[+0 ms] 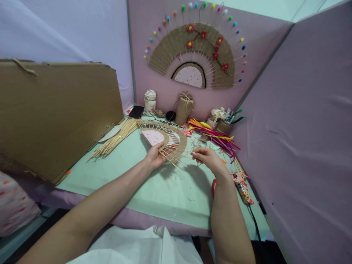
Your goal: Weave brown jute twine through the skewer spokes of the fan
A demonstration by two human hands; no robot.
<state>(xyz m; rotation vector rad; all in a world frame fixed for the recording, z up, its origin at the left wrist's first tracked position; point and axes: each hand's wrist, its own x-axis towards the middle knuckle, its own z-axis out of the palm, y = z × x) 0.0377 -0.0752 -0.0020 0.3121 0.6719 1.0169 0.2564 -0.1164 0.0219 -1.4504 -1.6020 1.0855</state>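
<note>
The person's left hand (158, 157) grips the lower edge of a small fan (166, 139) over the table (167, 190), thumb on its front and fingers curled behind. Just right of the fan, the right hand (207, 158) bends its fingers close together; whether they pinch anything cannot be told. A bundle of sticks (118, 138) lies left of the fan, pipe cleaners (214, 136) right of it, and a bottle (150, 103) stands behind it.

White bottle (150, 103): upright on green tabletop (165, 205) | black phone (136, 112): just left of bottle | cardboard sheet (60, 117): standing, farther left of bottle | decorated fan (203, 44) on pink wall (154, 18): above and right of bottle | pen cup (224, 127): well right of bottle | floral-patterned item (242, 187): far right of bottle, nearer the camera, with black cord (253, 218)
</note>
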